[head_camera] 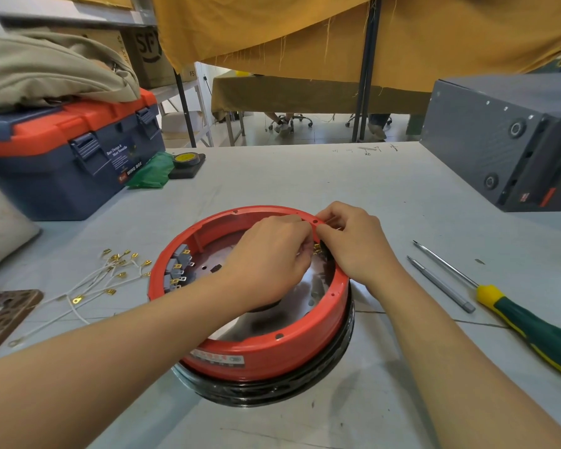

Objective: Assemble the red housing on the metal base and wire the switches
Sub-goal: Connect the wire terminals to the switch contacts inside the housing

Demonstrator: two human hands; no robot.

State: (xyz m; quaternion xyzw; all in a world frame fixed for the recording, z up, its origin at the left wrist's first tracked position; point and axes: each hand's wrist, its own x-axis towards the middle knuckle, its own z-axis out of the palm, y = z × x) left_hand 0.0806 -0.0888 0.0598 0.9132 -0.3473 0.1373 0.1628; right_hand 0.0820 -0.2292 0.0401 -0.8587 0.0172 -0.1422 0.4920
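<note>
Red housing (pixel 266 354) sits on metal base (pixel 272 388); left hand (pixel 269 257) and right hand (pixel 353 241) pinch brass terminals (pixel 316 249) inside.

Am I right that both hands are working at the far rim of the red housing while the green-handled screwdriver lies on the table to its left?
Not quite: the head view shows the green-handled screwdriver lying to the right of the red housing, not the left. The rest holds: the left hand and right hand meet at the housing's far rim.
</note>
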